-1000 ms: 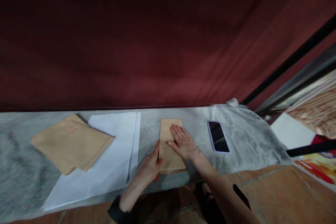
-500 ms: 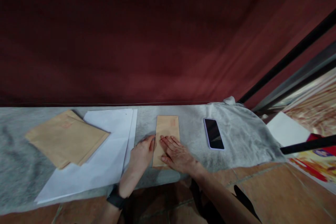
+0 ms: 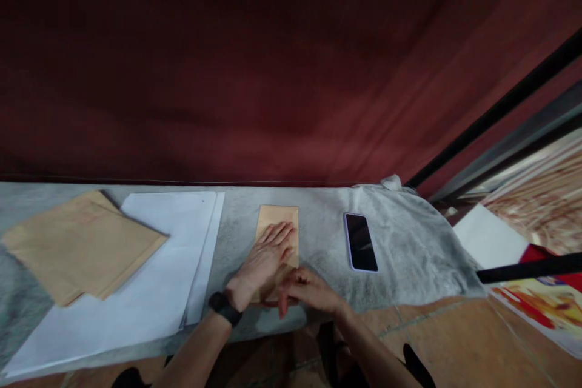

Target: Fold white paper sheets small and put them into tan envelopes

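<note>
A left hand (image 3: 265, 257), palm down and fingers loosely spread, lies flat across the brown envelope (image 3: 279, 215), gripping nothing, a black watch (image 3: 226, 309) at its wrist, while the right hand (image 3: 311, 291) curls its fingers at the near right corner; whether they pinch the paper cannot be told. The envelope lies on a grey-draped bench (image 3: 325, 206), directly under the left hand and just ahead and to the left of the right one. Its long axis runs away from the person, nearly straight, the far end bare beyond the left fingertips; the right hand is nearer the close end, the left covers the middle. To the right of the envelope, well apart, lies a phone (image 3: 361, 242), its screen dark. To the left of the envelope are white sheets (image 3: 173, 279), and farther left, partly over them, a brown stack (image 3: 86, 245) set askew. Beyond the envelope hangs a dark red cloth (image 3: 254, 103); on the near side, below bench level, is a tiled floor (image 3: 454, 339).
</note>
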Demonstrator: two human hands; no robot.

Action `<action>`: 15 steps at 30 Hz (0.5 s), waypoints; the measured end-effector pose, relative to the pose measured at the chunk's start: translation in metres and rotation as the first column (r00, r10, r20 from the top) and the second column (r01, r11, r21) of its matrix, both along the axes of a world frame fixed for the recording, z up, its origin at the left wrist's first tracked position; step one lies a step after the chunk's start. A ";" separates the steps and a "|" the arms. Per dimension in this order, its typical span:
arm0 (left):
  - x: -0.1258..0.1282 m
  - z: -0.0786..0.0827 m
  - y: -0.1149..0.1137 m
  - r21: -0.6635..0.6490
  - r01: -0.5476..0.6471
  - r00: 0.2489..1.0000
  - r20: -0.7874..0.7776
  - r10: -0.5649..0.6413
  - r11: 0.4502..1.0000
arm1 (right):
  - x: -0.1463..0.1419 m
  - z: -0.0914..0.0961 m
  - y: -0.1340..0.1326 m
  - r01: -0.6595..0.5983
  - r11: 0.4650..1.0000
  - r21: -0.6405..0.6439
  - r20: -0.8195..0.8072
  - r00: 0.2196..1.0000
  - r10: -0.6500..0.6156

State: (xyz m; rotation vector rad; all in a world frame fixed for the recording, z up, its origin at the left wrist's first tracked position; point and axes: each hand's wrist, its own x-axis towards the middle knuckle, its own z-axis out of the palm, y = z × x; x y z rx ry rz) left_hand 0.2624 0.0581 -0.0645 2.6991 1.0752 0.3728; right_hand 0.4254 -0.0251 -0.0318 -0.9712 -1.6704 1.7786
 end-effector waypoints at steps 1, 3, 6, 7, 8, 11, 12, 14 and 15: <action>0.004 -0.001 0.003 0.015 -0.013 1.000 -0.006 0.013 1.000 | 0.001 -0.001 0.002 -0.009 1.000 -0.011 -0.014 1.000 0.009; 0.013 0.000 0.008 0.046 -0.034 0.999 -0.002 0.035 0.998 | 0.002 -0.002 0.005 -0.034 0.998 -0.047 -0.043 0.999 0.032; 0.026 0.004 0.016 0.074 -0.082 0.997 0.013 0.081 0.994 | 0.002 -0.002 0.009 -0.065 0.990 -0.125 -0.081 0.995 0.055; 0.029 0.004 0.019 0.076 -0.102 0.995 0.016 0.101 0.992 | 0.002 -0.003 0.009 -0.072 0.987 -0.146 -0.083 0.995 0.060; 0.032 0.004 0.021 0.077 -0.120 0.993 0.017 0.119 0.990 | 0.003 -0.004 0.009 -0.075 0.983 -0.165 -0.080 0.995 0.063; 0.037 0.000 0.026 0.080 -0.139 0.990 0.013 0.139 0.987 | 0.004 -0.010 0.007 -0.070 0.972 -0.223 -0.064 0.996 0.057; 0.036 -0.001 0.026 0.082 -0.131 0.991 0.011 0.130 0.988 | 0.005 -0.012 0.006 -0.069 0.970 -0.232 -0.061 0.997 0.056; 0.034 -0.003 0.024 0.081 -0.096 0.995 0.004 0.096 0.992 | 0.005 -0.014 0.006 -0.075 0.976 -0.203 -0.030 0.997 0.071; 0.032 -0.003 0.022 0.076 -0.073 0.997 -0.003 0.073 0.994 | 0.005 -0.014 0.006 -0.079 0.983 -0.164 0.006 0.997 0.081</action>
